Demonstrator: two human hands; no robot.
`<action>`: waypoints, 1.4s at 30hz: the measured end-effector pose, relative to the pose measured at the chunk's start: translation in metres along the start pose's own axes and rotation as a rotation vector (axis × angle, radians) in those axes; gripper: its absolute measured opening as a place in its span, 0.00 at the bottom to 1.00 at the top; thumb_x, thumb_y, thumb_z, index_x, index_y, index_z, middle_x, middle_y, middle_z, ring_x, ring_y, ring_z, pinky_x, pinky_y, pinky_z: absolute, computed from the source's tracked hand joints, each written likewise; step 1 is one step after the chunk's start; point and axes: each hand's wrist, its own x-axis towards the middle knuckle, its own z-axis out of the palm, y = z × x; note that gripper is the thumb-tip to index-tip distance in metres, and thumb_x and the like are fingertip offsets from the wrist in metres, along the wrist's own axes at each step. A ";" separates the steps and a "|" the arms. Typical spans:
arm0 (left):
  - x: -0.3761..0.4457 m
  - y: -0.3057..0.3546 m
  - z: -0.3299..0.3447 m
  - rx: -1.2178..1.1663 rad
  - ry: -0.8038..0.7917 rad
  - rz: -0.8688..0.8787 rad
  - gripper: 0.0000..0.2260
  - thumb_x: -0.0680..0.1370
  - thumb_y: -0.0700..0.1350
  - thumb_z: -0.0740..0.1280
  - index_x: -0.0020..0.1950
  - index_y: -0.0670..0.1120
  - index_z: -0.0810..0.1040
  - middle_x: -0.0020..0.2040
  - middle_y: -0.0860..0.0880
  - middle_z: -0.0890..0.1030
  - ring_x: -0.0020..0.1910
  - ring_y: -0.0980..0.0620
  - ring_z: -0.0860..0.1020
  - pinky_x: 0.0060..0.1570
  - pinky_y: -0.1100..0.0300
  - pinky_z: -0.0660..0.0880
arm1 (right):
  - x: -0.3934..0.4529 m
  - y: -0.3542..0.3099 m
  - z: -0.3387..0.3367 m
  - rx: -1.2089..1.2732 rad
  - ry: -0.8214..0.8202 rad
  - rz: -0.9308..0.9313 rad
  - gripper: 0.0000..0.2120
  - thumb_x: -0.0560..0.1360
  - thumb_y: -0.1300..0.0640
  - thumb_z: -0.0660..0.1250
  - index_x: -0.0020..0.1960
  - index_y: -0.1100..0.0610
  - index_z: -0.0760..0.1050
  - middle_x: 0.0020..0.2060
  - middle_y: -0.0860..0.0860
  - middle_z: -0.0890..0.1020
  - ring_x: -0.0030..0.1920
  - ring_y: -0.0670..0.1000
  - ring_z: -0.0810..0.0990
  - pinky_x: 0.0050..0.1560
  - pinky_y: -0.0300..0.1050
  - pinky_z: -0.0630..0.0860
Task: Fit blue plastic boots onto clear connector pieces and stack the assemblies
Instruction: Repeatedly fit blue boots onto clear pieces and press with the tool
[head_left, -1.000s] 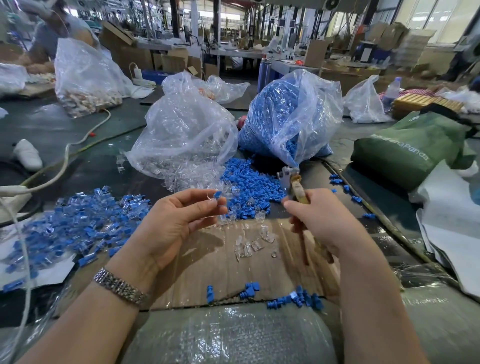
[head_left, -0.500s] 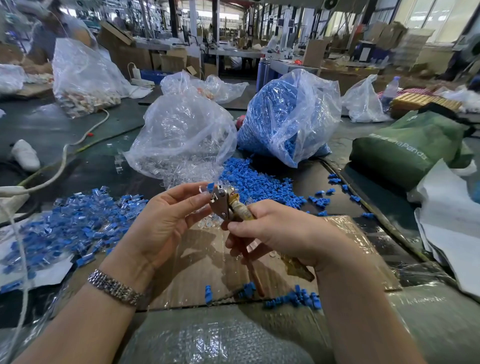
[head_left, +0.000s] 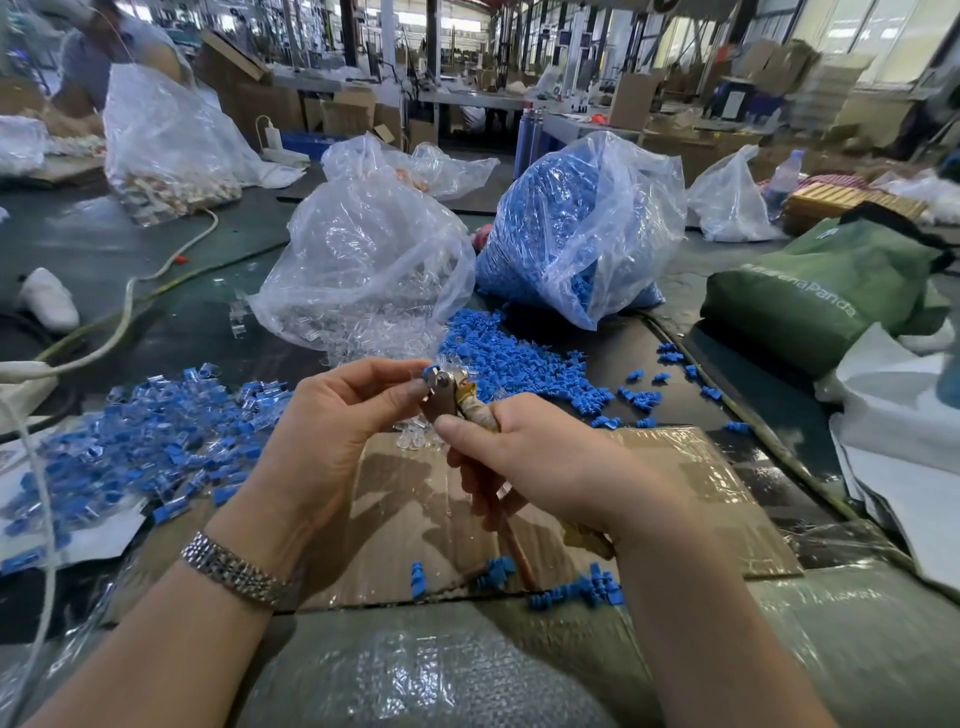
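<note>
Factory bench (head_left: 156, 322), centre: left hand (head_left: 332, 441) pinches a small blue boot (head_left: 429, 372) at the pliers' (head_left: 441, 397) tip; right hand (head_left: 540, 467) grips the handles. Light, slippery part; pinch its sides.

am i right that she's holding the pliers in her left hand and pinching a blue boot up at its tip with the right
Not quite: the hands are swapped. In the head view the right hand grips the pliers by the handles, and the left hand pinches the blue boot at the tool's tip. The rest stands.
</note>
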 end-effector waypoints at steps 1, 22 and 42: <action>0.000 0.000 0.000 0.009 0.000 0.008 0.11 0.71 0.43 0.74 0.53 0.46 0.87 0.52 0.43 0.87 0.54 0.46 0.85 0.53 0.61 0.80 | 0.001 0.001 0.001 -0.004 0.013 -0.006 0.22 0.83 0.44 0.62 0.45 0.64 0.77 0.31 0.54 0.80 0.29 0.52 0.81 0.38 0.52 0.83; 0.005 -0.003 -0.033 1.446 0.495 0.011 0.02 0.76 0.43 0.69 0.44 0.50 0.81 0.47 0.49 0.70 0.52 0.43 0.71 0.56 0.43 0.67 | 0.019 0.052 -0.048 -0.611 0.429 0.427 0.13 0.77 0.50 0.66 0.39 0.56 0.67 0.46 0.57 0.78 0.49 0.60 0.78 0.45 0.50 0.71; 0.010 -0.040 0.007 1.380 -0.175 0.367 0.11 0.80 0.48 0.67 0.61 0.53 0.82 0.55 0.55 0.78 0.57 0.53 0.72 0.62 0.56 0.70 | 0.067 0.049 -0.005 -0.983 0.405 -0.016 0.11 0.82 0.59 0.60 0.62 0.49 0.75 0.58 0.50 0.79 0.63 0.55 0.69 0.62 0.60 0.63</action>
